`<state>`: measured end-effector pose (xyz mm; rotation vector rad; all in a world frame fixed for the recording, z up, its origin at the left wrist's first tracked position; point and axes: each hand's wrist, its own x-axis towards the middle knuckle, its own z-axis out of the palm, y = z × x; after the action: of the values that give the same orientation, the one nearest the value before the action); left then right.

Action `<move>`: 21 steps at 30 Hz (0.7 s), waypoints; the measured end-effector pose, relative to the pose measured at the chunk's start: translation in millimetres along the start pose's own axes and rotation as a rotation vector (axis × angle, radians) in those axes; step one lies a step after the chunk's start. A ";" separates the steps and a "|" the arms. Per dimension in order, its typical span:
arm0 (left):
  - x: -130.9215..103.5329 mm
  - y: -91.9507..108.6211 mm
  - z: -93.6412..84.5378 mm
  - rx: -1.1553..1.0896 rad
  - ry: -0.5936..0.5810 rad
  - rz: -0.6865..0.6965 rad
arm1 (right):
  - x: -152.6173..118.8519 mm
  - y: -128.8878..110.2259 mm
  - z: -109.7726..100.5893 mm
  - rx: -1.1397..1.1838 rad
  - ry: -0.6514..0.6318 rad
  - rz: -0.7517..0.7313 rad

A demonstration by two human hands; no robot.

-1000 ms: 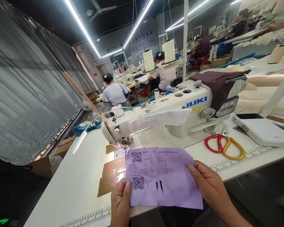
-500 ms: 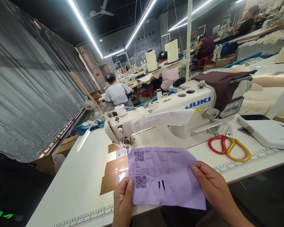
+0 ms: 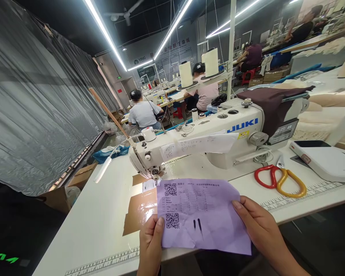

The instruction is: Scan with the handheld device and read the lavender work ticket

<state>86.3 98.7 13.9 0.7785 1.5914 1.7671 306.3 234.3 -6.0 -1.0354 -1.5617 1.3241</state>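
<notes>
A purple paper sheet (image 3: 215, 226) with printed text, two QR codes and two dark marks is stretched between my hands above the table's front edge. My left hand (image 3: 151, 239) pinches its lower left edge, thumb on the front. On the right edge, my right hand (image 3: 254, 216) grips it the same way; the fingers behind the sheet are hidden. Just behind the paper stands a white JUKI sewing machine (image 3: 195, 128), with a handwritten paper strip (image 3: 198, 147) along its arm. The sheet's upper left corner is close to the needle area.
Scissors (image 3: 291, 186) with red and yellow handles lie right of the paper, near a white box-shaped device (image 3: 324, 159). Brown patches (image 3: 138, 214) show on the white table (image 3: 94, 218), which has printed rulers along its front. People sit at other machines behind.
The view has shifted very slightly, so everything sits a little further right. Both hands keep the same hold on the purple sheet.
</notes>
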 end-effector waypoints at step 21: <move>-2.2 2.9 3.1 -0.062 0.059 -0.055 | 0.8 -5.0 2.6 -0.006 0.033 -0.095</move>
<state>89.8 98.8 17.1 0.6535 1.5725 1.8063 303.2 233.7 -1.2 -0.9695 -1.5715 1.2331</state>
